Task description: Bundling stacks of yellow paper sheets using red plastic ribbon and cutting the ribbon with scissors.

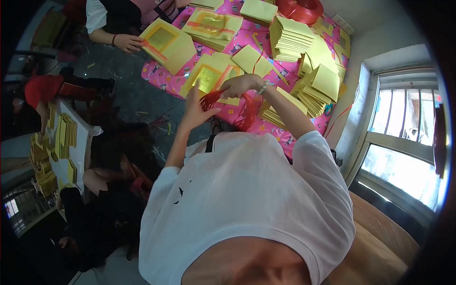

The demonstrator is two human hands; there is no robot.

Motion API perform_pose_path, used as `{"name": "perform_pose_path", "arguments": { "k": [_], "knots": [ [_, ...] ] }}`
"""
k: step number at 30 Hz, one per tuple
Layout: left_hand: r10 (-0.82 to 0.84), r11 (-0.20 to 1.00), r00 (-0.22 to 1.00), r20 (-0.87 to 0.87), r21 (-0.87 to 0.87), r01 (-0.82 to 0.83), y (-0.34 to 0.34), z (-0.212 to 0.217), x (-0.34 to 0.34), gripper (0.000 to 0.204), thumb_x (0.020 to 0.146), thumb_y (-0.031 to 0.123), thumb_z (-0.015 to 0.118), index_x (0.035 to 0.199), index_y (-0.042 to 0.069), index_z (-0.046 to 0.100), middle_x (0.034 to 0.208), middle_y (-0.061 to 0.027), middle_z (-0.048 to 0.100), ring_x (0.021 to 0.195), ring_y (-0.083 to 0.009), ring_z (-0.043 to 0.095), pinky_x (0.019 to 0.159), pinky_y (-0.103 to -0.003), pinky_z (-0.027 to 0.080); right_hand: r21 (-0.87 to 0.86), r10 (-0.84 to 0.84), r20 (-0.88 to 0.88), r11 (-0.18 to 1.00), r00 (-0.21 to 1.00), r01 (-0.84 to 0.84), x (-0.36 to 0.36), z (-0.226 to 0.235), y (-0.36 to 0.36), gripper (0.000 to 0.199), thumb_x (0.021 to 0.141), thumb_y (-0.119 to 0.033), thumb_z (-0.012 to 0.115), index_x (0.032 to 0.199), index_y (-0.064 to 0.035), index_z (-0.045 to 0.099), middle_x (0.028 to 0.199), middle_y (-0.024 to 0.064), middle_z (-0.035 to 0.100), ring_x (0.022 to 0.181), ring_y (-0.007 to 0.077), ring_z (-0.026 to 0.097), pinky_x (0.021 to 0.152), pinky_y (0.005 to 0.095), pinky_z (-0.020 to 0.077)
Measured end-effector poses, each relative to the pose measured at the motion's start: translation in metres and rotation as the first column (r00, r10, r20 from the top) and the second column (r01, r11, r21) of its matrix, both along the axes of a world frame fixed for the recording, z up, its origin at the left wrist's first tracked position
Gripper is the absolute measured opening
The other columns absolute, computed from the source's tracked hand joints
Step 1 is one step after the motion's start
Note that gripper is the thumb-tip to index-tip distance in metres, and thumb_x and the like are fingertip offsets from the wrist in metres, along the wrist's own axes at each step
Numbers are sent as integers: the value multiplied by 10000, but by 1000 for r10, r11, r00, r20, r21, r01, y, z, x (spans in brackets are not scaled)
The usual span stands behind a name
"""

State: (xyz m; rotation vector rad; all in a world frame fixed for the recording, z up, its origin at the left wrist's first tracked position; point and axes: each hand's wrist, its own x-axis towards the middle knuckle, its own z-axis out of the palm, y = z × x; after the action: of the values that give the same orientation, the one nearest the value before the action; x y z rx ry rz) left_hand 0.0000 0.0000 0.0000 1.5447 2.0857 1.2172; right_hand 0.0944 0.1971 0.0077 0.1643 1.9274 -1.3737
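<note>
My left hand (195,112) and my right hand (241,85) are raised together over the near edge of a table with a pink patterned cloth (247,38). Both grip a bundle of thin red strings (247,113) that hangs in a loop between and below them. A beaded bracelet (262,88) sits on my right wrist. Just beyond my hands lies a yellow paper sheet with a gold foil square (207,78). My white T-shirt (247,199) fills the lower middle of the view.
Stacks of yellow paper (289,38) (318,90) cover the table. A coil of red string (300,9) lies at its far end. Another person's hand (127,42) rests on a red-bordered yellow sheet (164,40). A person in black (109,190) sits left, and a window (403,142) is right.
</note>
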Motion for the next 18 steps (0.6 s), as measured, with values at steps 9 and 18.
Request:
{"name": "perform_pose_path", "arguments": {
  "k": [9,18],
  "knots": [
    [-41,932,977,-210,-360,-38,9,13,-5,319,775,84,537,1063,86,398,735,-176,610,682,-407,586,609,-503,447,-323,25,-128,944,991,-65,19,18,17,303,908,-295,493,840,0,522,636,10,502,620,108,549,619,245,444],
    [264,769,939,-221,-539,-343,-104,-46,-82,329,810,66,521,1110,80,385,912,-219,595,863,-421,568,689,-471,456,-298,-62,-71,954,996,38,49,-8,53,300,921,-305,475,854,-16,519,607,-30,438,553,74,440,553,236,424]
  ]
}}
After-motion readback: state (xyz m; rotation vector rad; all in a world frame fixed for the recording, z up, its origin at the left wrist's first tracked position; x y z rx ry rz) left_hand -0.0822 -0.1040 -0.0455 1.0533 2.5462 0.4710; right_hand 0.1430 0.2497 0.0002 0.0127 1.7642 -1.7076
